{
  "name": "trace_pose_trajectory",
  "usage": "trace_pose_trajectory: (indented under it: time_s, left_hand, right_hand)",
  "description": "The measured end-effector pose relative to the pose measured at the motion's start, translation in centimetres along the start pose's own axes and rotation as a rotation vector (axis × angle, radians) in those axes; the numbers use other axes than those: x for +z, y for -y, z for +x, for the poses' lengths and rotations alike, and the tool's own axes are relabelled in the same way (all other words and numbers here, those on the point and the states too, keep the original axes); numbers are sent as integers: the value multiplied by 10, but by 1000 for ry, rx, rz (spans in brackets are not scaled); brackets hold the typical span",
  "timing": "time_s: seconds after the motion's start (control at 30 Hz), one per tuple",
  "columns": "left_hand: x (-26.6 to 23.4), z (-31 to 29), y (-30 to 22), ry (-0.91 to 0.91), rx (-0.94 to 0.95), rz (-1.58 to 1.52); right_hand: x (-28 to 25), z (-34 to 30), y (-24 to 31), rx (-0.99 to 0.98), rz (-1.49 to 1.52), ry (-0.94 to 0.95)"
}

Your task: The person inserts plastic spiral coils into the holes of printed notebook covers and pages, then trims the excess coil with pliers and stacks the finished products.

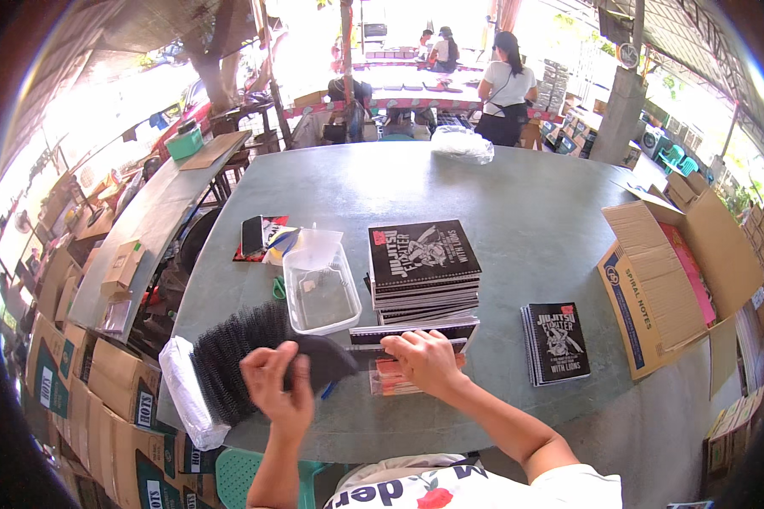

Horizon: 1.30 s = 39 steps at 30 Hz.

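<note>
My left hand [278, 382] is closed on a black spiral coil [327, 360], its curved length smeared by motion. A heap of black spiral coils [239, 356] lies just beyond that hand, beside a white plastic-wrapped bundle [193, 394]. Gripped in my right hand [429, 360] is a notebook [367, 336], tilted up with its edge toward me. Behind it rises a stack of black-covered notebooks [424, 254]. Below my right hand, an orange-and-clear packet [390, 377] lies on the table, partly covered. A few black notebooks [558, 341] rest farther right.
On the grey-green table [535, 195] stand a white plastic tub [323, 293] and an open cardboard box [654, 297]. Green-handled scissors [278, 288], a dark phone [252, 236] and a clear plastic bag [463, 144] also lie there. Cartons [127, 382] line the left; people work in the background.
</note>
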<state>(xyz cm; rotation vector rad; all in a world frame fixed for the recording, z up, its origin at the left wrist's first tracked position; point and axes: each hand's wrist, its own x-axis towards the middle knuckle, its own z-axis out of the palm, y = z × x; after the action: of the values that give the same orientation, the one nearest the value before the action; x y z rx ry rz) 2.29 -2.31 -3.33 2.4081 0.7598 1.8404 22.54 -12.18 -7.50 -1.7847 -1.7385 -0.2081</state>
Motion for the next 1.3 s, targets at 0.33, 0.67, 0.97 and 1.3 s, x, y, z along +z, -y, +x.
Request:
trace_pose_trajectory:
  time_s: [0.33,0.67,0.97,1.3]
  left_hand:
    - [-25,-34,-7,726,-285,-179]
    - [-3,-19,-10,215,-45,-192]
    - [-19,18,-13,111,47,-7]
    - [36,-24,3,328,-45,-130]
  right_hand:
    - [46,19,46,-53,-19,-55]
    - [-16,-11,-7,175,-33,-68]
    - [-13,-14,-9,76,-85,-39]
    - [-14,-8,-1,124,-49,19]
